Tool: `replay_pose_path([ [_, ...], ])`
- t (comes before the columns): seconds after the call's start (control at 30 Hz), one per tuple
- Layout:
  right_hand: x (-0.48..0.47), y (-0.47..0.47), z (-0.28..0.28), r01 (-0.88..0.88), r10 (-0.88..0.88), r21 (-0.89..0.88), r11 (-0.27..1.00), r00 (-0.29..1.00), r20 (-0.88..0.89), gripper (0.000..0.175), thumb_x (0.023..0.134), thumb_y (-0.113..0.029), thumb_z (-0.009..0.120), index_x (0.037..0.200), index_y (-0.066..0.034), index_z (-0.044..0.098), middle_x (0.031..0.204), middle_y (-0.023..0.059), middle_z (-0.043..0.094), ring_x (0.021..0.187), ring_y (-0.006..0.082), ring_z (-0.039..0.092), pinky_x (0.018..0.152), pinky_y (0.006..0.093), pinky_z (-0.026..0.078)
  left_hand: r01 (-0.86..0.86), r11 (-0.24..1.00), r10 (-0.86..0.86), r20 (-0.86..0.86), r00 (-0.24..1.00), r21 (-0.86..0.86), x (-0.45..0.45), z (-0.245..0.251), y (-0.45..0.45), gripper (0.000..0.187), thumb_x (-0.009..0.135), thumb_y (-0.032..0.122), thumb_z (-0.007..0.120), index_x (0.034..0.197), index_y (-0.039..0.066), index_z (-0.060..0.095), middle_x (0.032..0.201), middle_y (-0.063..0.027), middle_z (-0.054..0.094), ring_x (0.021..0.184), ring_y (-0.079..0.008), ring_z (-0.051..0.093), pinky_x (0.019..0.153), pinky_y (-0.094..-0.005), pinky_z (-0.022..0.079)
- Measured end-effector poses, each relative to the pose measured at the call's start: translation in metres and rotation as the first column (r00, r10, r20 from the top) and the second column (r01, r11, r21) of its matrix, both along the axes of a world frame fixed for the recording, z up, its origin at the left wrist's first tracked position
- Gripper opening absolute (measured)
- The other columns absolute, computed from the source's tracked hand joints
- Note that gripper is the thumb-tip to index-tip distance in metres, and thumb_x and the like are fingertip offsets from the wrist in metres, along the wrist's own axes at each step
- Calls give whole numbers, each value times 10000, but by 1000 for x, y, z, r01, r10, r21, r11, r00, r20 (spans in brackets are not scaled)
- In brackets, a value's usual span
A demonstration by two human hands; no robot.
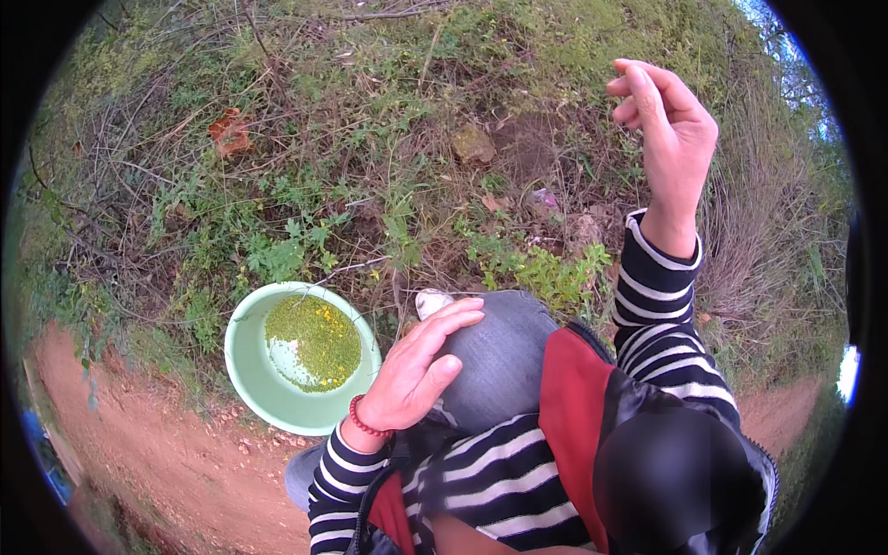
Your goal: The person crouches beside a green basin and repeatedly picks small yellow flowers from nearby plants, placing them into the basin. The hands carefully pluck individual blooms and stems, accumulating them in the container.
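Observation:
My left hand [420, 371], with a red bead bracelet [368, 420] at the wrist, is over my jeans-clad knee [496, 354]. Its fingers are straight, the thumb stands apart, and it holds nothing. To its left, a pale green plastic basin [246, 378] tilts on the ground. Small green plant bits [305, 333] cover much of its bottom, with a few yellow petals or flowers [331, 322] among them. My right hand [666, 132] is raised at the upper right, fingers curled and thumb tip against the index finger. Nothing shows in that pinch.
A weedy bank [388, 166] with dry twigs rises ahead. A rock [474, 144], an orange-brown dried leaf or scrap [231, 132] and a purplish scrap [545, 199] lie in it. Leafy shoots [565, 274] grow beyond my knee. Tall dry grass [749, 215] stands right; a dirt path [159, 465] runs lower left.

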State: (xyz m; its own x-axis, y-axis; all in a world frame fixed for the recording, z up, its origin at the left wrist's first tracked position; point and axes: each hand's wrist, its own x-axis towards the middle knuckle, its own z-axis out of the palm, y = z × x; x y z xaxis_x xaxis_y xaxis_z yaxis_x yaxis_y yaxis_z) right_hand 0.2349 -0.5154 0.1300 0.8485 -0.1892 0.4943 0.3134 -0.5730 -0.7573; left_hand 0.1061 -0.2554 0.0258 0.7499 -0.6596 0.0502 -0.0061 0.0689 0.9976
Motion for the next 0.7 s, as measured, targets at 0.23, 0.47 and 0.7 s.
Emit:
replay_pose_path([
  [0.23,-61,-55,12,282,-267,-106,953,953,140,175,882,-95,542,972,19,638,750,52,639,581,48,535,531,161,412,66,961,-63,-20,998,269,-15,19,14,688,858,424,481,1320,-45,283,1318,-270,345,1254,-382,321,1035,-392,252],
  [0.47,-87,-134,16,477,-420,-159,864,859,292,387,883,-218,576,549,-63,457,523,-87,361,482,2,263,433,199,174,408,897,-346,-302,888,171,-23,59,94,632,830,393,578,1224,-75,421,1087,-238,570,951,-290,611,828,-355,480],
  [0.7,-80,-199,-41,532,-551,-163,831,828,-106,424,908,-300,502,568,-50,467,506,-42,403,490,42,338,464,237,289,-271,903,374,-298,878,334,-38,41,140,499,906,318,485,1239,-46,411,1032,-159,585,913,-212,599,799,-307,477],
])
